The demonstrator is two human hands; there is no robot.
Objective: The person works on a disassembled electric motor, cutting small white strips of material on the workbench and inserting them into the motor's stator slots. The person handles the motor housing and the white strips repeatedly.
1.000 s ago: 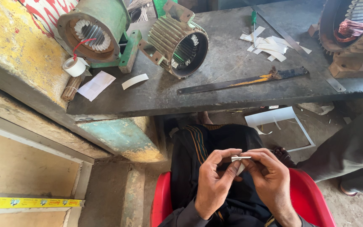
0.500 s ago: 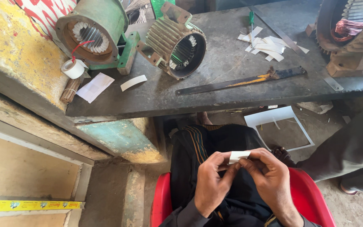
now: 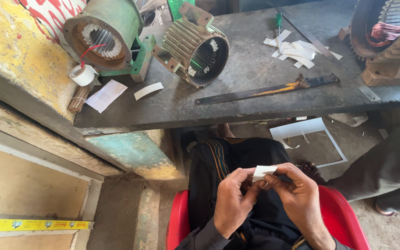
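Note:
Over my lap, my left hand (image 3: 234, 200) and my right hand (image 3: 296, 198) pinch a small white paper strip (image 3: 261, 171) between thumbs and fingertips; the strip is folded or bent at its middle. I sit on a red plastic chair (image 3: 339, 213) in dark trousers. On the dark workbench (image 3: 251, 88) in front lie a grey motor stator housing (image 3: 195, 44) on its side and a green motor housing (image 3: 105, 34) at the left.
A long flat blade (image 3: 267, 90) lies on the bench. Cut white paper pieces (image 3: 297, 48), a green screwdriver (image 3: 278, 23), a tape roll (image 3: 82, 74), a loose strip (image 3: 148, 90). Another stator (image 3: 390, 30) at far right. White sheet (image 3: 309, 134) on the floor; someone's leg (image 3: 390, 171) at right.
The strip between my fingers has turned from edge-on to showing its flat white face, and my fingers have shifted along it. The view has drifted slightly.

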